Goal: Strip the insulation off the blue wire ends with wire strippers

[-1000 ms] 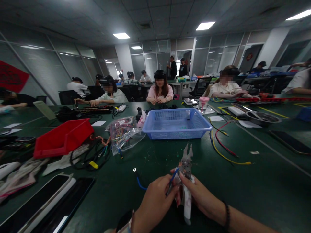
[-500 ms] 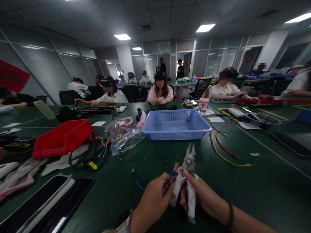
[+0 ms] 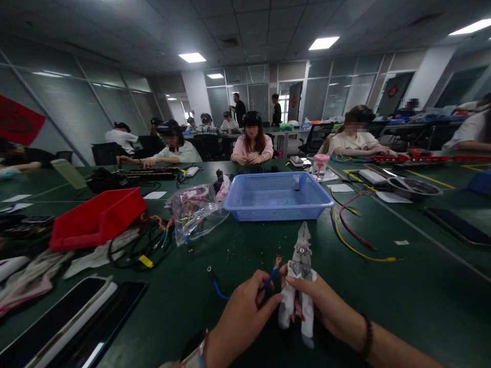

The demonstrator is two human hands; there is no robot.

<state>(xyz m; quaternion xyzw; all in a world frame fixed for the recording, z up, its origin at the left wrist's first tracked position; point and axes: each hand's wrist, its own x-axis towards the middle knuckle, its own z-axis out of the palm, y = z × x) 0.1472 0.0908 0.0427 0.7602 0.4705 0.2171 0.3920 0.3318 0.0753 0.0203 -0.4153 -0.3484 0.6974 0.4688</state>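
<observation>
Between the fingers of my left hand (image 3: 247, 309) is a blue wire (image 3: 270, 277), its bared copper strands (image 3: 278, 261) fanning out at the upper end. The wire's other end, with a dark tip (image 3: 209, 271), pokes out to the left of that hand. My right hand (image 3: 326, 299) is closed around wire strippers (image 3: 302, 258) with white-wrapped handles. Their metal jaws point away from me and are pressed together, apart from the wire. The copper end stands just left of the strippers' head.
Beyond my hands stands a blue plastic basket (image 3: 279, 214). To the left are a clear bag of wires (image 3: 197, 214), a red bin (image 3: 95, 220) and phones (image 3: 95, 317). Loose wires (image 3: 356, 250) lie on the right. Several people sit across the table.
The strippers' jaws have come together from partly apart, and the tool has turned slightly more upright. My left hand keeps the blue wire almost in place.
</observation>
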